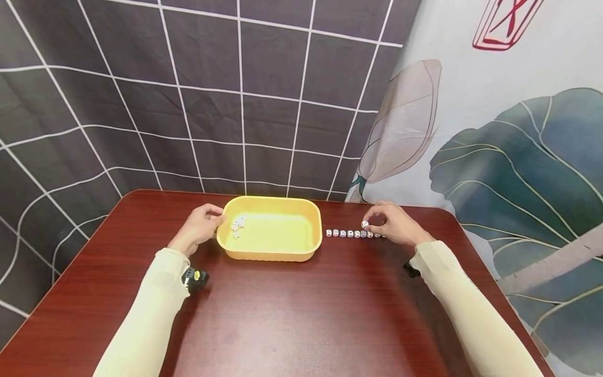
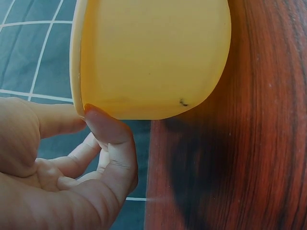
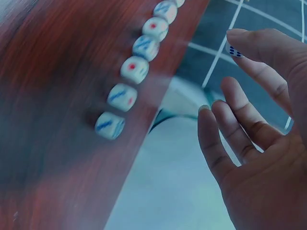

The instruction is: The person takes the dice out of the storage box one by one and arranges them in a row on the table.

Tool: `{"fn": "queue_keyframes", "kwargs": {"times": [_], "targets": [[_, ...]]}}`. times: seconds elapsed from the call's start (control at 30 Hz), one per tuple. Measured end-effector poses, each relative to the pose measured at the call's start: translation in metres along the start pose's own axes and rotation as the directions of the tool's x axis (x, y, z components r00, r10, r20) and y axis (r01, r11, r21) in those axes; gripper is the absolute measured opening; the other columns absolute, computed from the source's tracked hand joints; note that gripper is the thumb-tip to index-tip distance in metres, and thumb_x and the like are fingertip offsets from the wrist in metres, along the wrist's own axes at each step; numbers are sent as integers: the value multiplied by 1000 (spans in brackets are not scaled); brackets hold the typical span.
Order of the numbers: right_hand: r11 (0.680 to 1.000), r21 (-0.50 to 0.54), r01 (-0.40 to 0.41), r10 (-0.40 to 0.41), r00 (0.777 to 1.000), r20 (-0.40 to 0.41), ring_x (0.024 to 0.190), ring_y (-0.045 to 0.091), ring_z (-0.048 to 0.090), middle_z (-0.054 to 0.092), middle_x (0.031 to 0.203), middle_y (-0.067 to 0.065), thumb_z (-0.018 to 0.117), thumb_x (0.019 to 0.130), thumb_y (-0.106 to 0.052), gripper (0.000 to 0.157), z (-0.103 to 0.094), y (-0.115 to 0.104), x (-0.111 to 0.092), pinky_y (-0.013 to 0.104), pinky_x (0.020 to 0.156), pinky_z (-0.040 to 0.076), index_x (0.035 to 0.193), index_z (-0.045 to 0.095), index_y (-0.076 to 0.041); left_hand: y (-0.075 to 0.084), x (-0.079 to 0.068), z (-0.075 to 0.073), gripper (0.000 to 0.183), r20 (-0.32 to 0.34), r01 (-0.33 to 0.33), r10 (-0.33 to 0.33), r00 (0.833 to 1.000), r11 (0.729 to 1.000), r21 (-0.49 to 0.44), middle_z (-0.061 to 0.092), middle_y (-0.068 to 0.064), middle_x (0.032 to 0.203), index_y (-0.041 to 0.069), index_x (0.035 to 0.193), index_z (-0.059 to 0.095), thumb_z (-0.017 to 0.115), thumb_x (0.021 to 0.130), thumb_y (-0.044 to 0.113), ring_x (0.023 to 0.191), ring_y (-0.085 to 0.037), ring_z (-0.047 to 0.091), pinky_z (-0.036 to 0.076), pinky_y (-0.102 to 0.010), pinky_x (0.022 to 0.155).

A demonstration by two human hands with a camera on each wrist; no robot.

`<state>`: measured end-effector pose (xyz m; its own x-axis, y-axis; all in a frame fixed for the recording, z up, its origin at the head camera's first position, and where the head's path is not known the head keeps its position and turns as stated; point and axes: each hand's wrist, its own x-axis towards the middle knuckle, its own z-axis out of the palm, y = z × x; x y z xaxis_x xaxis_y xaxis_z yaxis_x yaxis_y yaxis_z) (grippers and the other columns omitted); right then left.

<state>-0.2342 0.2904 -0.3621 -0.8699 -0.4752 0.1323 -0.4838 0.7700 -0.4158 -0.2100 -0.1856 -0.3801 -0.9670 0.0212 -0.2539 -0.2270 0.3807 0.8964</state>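
Note:
A yellow plastic basin (image 1: pixel 270 257) stands on the table, with several white dice (image 1: pixel 238 224) lying at its left end. My left hand (image 1: pixel 198 229) pinches the basin's left rim between thumb and forefinger, as the left wrist view shows. Between the thumb and forefinger of my right hand (image 1: pixel 393 225) is a single die (image 3: pixel 233 51), its dark pips showing. That hand is raised over the right end of a row of dice (image 1: pixel 350 234), covering part of it in the head view. Red and blue pips mark the row's dice (image 3: pixel 135 70) in the right wrist view.
The reddish-brown wooden table (image 1: pixel 292 314) has its far edge just behind the basin. Beyond it hang a dark grid-patterned cloth (image 1: pixel 202 115) and a pale cloth with large leaf prints (image 1: pixel 532 157). The row of dice runs rightward from near the basin.

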Motion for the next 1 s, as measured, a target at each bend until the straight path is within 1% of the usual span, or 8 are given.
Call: {"fn": "queue_keyframes", "kwargs": {"times": [0.1,0.2,0.4,0.57,0.67,0.8,0.9,1.0], "targets": [[999,2,-38,38,999,-1,103,27,58,67,101,6,79,87,-9,11,-3,11,-7,43,90,46,93,75,-17,0,0,0,40,2,0,0,1000,1000,-4,59,-23,116,-8,138,44,50,106,13,83,-13,63,58,-22,71],[995,6,-95,95,995,13,104,28,60,67,104,6,78,89,-11,9,-7,21,-14,46,90,49,95,75,-18,0,0,0,40,5,1,-1,1000,1000,-7,59,-23,116,-9,138,44,50,106,13,83,-12,63,58,-22,71],[981,12,-196,195,980,35,110,36,59,68,110,11,76,89,-9,11,-13,39,-24,58,95,49,98,75,-15,0,1,0,40,5,-4,4,1000,1000,-9,59,-23,118,-9,138,44,50,106,13,83,-12,63,58,-22,71],[963,21,-267,266,963,44,110,36,59,67,110,13,76,90,-12,11,-13,52,-29,60,97,49,101,75,-14,-2,2,0,40,3,-6,6,1000,1000,-5,58,-24,119,-9,138,44,50,105,13,83,-11,63,58,-22,71],[960,19,-278,277,960,43,102,31,62,68,105,11,77,89,-11,11,-12,59,-32,52,92,51,100,75,-13,-2,2,0,40,2,-7,7,1000,1000,-6,58,-24,118,-9,139,44,50,106,13,83,-11,63,58,-22,72],[957,25,-288,286,956,62,91,23,62,71,96,7,77,89,-9,9,-11,69,-35,42,85,49,98,75,-12,-2,1,0,40,-1,-9,9,1000,1000,-8,59,-23,118,-10,139,44,50,106,13,83,-11,63,58,-22,72],[951,30,-309,306,949,79,89,21,62,72,94,6,77,89,-9,9,-8,75,-38,41,84,49,97,76,-12,-2,1,0,40,0,-12,12,1000,1000,-8,59,-24,119,-10,138,44,50,105,12,84,-11,62,58,-22,72],[950,31,-309,306,948,87,88,20,61,73,93,5,77,89,-9,9,-6,78,-39,39,84,49,97,77,-12,-1,1,0,40,0,-10,10,1000,1000,-8,59,-24,119,-9,138,44,50,105,12,84,-11,62,58,-22,72]]}}
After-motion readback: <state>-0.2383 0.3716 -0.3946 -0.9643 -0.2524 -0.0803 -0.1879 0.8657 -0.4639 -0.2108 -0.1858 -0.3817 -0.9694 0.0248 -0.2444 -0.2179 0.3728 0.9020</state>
